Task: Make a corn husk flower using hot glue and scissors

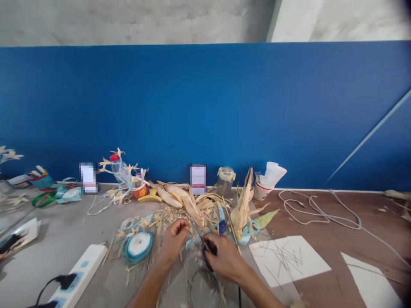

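My left hand (173, 241) is closed in a pinch on a thin strip of dried corn husk (189, 222) just above the table. My right hand (223, 256) grips black-handled scissors (207, 247), their blades pointing up toward the strip. Both hands work over a heap of dried husks (192, 205) in the middle of the table. A spool of teal ribbon (138, 246) lies just left of my left hand.
A white power strip (80, 271) with a black plug lies front left. White paper sheets (289, 259) with thin wires are at right, behind them a white cable (314, 209). A jar (225, 182), cups (263, 188) and husk flowers in a bottle (120, 171) line the blue wall.
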Demonstrator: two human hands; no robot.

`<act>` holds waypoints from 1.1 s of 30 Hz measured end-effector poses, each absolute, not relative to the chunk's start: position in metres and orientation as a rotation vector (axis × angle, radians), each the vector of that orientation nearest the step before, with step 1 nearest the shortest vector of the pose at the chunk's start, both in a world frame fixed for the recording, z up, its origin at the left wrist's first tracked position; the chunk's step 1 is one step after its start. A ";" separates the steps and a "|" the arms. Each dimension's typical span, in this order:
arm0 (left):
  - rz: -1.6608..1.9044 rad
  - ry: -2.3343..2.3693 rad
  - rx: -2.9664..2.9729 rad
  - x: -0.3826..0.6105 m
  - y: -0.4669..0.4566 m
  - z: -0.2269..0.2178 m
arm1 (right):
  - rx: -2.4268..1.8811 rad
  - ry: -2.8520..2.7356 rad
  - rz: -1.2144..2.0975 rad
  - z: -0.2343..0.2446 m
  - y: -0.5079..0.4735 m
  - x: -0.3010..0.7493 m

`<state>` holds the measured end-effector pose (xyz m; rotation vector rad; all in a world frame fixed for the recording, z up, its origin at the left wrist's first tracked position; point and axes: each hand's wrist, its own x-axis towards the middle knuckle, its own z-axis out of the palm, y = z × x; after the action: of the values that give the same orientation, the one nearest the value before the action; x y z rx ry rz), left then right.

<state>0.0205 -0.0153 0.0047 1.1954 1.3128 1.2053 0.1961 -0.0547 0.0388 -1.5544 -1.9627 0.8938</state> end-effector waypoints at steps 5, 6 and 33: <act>1.204 1.327 1.287 0.020 -0.015 0.005 | -1.546 -1.965 0.895 0.040 -0.055 0.197; 1.206 1.331 1.304 0.020 -0.015 0.005 | -1.548 -1.966 0.895 0.040 -0.055 0.197; 1.189 1.275 1.164 0.012 -0.010 0.007 | -1.530 -2.025 0.955 0.034 -0.053 0.203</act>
<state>0.0122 -0.0098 0.0071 1.1640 1.2751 1.1893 0.2028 -0.0528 0.0340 -1.5301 -2.0252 0.9553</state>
